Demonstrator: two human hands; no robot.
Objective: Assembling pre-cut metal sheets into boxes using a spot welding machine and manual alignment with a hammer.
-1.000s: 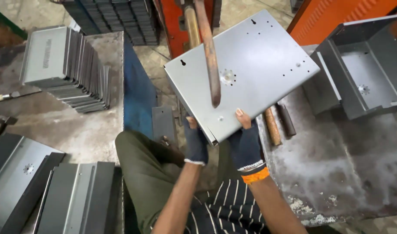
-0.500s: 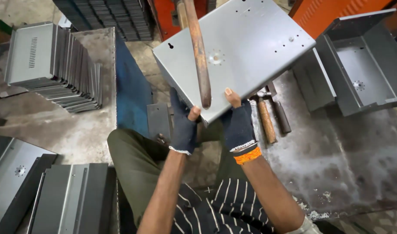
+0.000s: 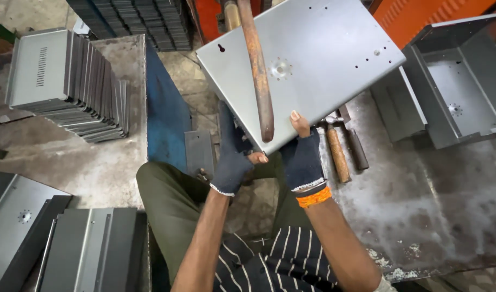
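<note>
I hold a grey sheet-metal panel (image 3: 318,59) with small holes and a round stamped mark, tilted up in front of me. My right hand (image 3: 303,157), in a dark fingerless glove with an orange cuff, grips the panel's near edge with the thumb on top. My left hand (image 3: 232,157), also gloved, clasps the near left corner from below. A rusty bar (image 3: 257,70) hangs down across the panel's face, ending just above my hands.
A stack of grey vented panels (image 3: 64,81) stands at the left. Flat grey panels (image 3: 69,249) lie at the lower left. An open grey metal box (image 3: 448,92) sits on the worn steel table (image 3: 421,205) at right, with a wooden-handled hammer (image 3: 337,151) beside it. A dark stack (image 3: 134,19) fills the top.
The panel has risen and come closer, filling more of the view. Both hands shifted along its near edge, the left now lower on the corner.
</note>
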